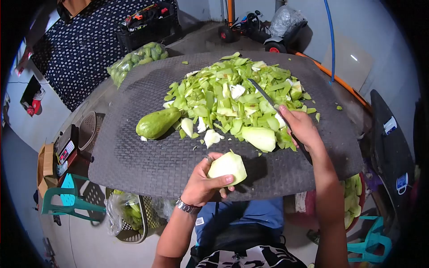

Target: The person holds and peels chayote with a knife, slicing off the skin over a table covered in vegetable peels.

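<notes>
A peeled, pale green chayote (pixel 229 168) rests in my left hand (pixel 206 178), whose fingers wrap round it over the table's near edge. My right hand (pixel 300 128) grips a dark, long-bladed knife (pixel 264 94); its blade points up and left over the peelings. A large heap of green peelings (pixel 232 89) covers the middle and back of the dark woven table (pixel 134 158). Left of the heap lies an unpeeled green chayote (pixel 158 123). Another peeled piece (pixel 259 138) lies at the heap's near side, left of my right hand. White scraps (pixel 212 138) are between the two.
Beyond the table's back left is a bag of green vegetables (pixel 147 53). Below the left side are a teal stool (pixel 69 196) and a basket (pixel 152 214) with bagged produce. A red tub (pixel 363 196) with pale green pieces is under the right side.
</notes>
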The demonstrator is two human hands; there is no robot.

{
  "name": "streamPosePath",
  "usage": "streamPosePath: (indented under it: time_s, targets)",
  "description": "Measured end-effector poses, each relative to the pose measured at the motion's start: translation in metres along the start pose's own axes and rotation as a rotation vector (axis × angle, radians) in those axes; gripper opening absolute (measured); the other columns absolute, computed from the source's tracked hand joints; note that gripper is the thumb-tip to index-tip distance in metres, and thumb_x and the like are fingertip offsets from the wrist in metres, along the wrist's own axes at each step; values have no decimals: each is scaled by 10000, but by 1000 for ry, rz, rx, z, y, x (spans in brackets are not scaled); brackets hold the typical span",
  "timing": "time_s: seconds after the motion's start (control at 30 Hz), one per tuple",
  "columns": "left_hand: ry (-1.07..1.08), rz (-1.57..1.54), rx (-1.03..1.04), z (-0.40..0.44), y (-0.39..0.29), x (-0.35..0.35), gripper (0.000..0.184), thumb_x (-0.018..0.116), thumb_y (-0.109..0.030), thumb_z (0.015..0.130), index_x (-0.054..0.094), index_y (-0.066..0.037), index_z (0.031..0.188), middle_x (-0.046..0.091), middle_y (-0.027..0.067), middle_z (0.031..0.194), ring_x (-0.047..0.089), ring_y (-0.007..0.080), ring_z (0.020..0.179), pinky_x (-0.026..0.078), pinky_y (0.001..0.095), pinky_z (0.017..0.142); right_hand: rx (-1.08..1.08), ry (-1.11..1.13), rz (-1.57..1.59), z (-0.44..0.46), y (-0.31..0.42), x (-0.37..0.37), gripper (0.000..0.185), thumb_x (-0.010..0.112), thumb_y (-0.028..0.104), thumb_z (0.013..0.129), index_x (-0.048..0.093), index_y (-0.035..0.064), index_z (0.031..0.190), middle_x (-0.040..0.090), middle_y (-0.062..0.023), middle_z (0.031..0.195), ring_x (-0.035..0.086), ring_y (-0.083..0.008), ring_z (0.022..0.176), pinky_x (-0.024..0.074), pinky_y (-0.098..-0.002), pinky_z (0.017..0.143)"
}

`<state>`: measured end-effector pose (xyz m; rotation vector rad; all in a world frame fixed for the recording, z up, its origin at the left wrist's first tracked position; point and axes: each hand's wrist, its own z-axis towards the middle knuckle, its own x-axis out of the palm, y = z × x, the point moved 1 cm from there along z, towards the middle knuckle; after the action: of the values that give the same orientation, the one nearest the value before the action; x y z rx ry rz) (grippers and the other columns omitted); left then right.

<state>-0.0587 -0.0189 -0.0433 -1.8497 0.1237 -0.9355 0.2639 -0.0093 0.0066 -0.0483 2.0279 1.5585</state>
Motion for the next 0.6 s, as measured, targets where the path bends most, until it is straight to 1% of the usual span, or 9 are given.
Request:
streamPosePath:
  time_s: [0.03,0.17,0.27,0.33,0.4,0.43,0.47,0.53,0.6]
  targets:
    - [6,-1,15,1,-1,1,430,806,-44,894,569,-49,1252,716,132,1047,729,195,700,600,282,515,-6,-20,16,0,-2,2,585,571,568,1041,648,36,812,513,1,606,431,-113,367,357,-291,352]
    - [43,-178,-12,3,-2,1,332,761,-58,929,573,-53,1202,715,139,1053,729,203,707,604,284,529,87,-61,117,10,-11,0,657,488,643,1044,593,62,758,506,-13,577,427,-120,354,358,-297,342]
    - [-55,-307,18,4,4,-5,336,728,-59,945,575,-41,1244,714,148,1068,732,211,727,597,288,527,147,-20,163,15,-12,-3,699,428,698,1038,541,85,719,493,-17,549,427,-126,344,356,-300,330]
    - [-95,-429,52,8,10,-10,348,720,-111,954,593,-39,1269,715,143,1092,692,177,706,524,251,497,148,51,172,11,-8,-3,713,394,727,1032,514,100,716,480,-17,531,430,-126,339,352,-301,320]
    - [-135,-549,88,13,14,-15,369,713,-163,962,611,-37,1294,717,138,1115,652,143,685,452,214,466,198,171,276,10,-8,-3,711,408,754,1013,540,86,809,488,-17,568,433,-128,355,364,-301,338]
    - [-138,-669,128,16,16,-15,329,702,-174,973,627,-49,1267,709,122,1111,616,156,732,395,202,469,226,233,329,8,-10,-2,718,416,768,1003,554,80,855,492,-16,587,435,-129,363,369,-301,347]
    - [-126,-722,161,19,15,-14,331,699,-243,972,629,-50,1232,699,116,1085,623,179,832,443,235,526,228,304,431,6,-10,0,714,410,771,1003,552,81,890,493,-12,599,437,-122,364,368,-297,345]
    - [12,-847,187,25,21,-18,386,700,-334,958,626,-43,1201,685,117,1103,606,218,928,527,302,691,234,446,630,-3,-9,2,713,399,778,1003,550,82,960,495,-4,624,441,-108,367,365,-289,341]
    - [-81,-851,232,27,19,-12,438,703,-356,935,616,-43,1229,673,136,1140,627,286,1013,538,411,844,221,480,732,-15,-9,7,690,377,750,1027,551,86,962,501,0,649,430,-100,363,364,-274,345]
